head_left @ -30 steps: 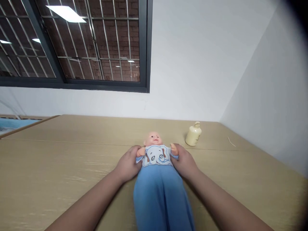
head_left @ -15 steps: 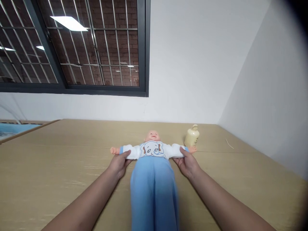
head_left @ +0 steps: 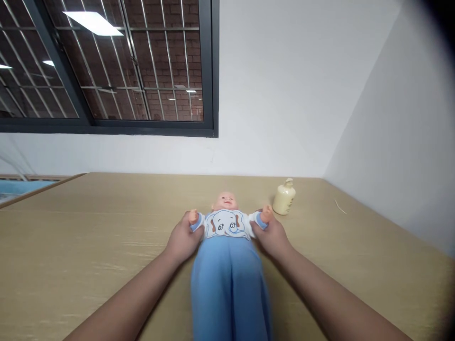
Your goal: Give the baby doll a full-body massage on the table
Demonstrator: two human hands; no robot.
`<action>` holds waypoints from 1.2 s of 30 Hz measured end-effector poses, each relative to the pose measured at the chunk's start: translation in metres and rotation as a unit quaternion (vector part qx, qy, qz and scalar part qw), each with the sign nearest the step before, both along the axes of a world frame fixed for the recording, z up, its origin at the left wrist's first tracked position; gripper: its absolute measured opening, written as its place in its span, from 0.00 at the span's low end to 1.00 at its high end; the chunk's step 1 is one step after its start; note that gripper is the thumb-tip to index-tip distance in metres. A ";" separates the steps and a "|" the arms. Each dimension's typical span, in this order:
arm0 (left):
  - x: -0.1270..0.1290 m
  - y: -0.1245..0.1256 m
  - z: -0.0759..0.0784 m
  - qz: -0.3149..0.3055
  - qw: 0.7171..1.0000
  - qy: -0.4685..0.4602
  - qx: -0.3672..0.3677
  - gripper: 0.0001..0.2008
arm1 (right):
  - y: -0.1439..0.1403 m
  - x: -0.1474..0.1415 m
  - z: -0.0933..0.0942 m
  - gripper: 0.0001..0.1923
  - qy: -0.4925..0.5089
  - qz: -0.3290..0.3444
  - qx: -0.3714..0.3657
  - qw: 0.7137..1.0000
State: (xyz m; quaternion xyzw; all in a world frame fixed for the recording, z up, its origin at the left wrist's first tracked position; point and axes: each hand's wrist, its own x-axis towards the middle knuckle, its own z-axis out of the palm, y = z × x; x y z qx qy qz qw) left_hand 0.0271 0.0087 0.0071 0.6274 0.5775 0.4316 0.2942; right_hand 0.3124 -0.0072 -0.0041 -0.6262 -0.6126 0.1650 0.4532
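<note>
Doll (head_left: 229, 265) lies face-up, lower ctr of frame; L hand (head_left: 183, 240) & R hand (head_left: 273, 238), fingers gripping one arm each.

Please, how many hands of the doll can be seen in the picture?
2: one doll hand next to the person's left hand, the other next to the right hand. Neither is fully hidden.

Doll head (head_left: 227, 201) smooth plastic; trousers (head_left: 226, 279) matt cloth; bottle (head_left: 284, 199) glossy; bars (head_left: 165, 29) metal.
</note>
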 end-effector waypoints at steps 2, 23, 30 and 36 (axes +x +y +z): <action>0.005 -0.008 0.008 -0.018 0.983 0.178 0.027 0.08 | -0.007 -0.008 0.009 0.14 -0.128 0.018 -0.012 0.992; 0.016 -0.033 0.025 -0.056 0.876 0.474 0.066 0.08 | -0.026 -0.027 0.023 0.28 -0.416 0.080 -0.052 0.904; 0.006 -0.022 0.017 -0.014 0.952 0.307 0.022 0.09 | -0.018 -0.005 0.010 0.15 -0.149 0.072 -0.013 0.986; -0.013 0.002 0.001 0.002 0.996 -0.048 -0.075 0.06 | 0.011 0.011 -0.019 0.20 0.275 0.033 -0.034 0.960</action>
